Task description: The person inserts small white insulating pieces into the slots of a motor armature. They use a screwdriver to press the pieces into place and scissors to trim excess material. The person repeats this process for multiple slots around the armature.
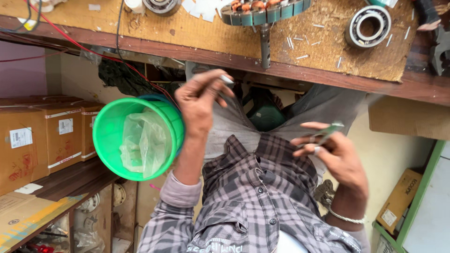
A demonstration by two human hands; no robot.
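left hand point(199, 100) pinching a small white slip point(227, 79) just beside the green bin point(108, 140), right hand point(340, 157) gripping scissors point(328, 133) over the lap, stator point(262, 11) untouched on the counter point(328, 51), so work seemingly midway.

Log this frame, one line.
left hand: pinches white strip | right hand: holds scissors | green bucket beside left hand
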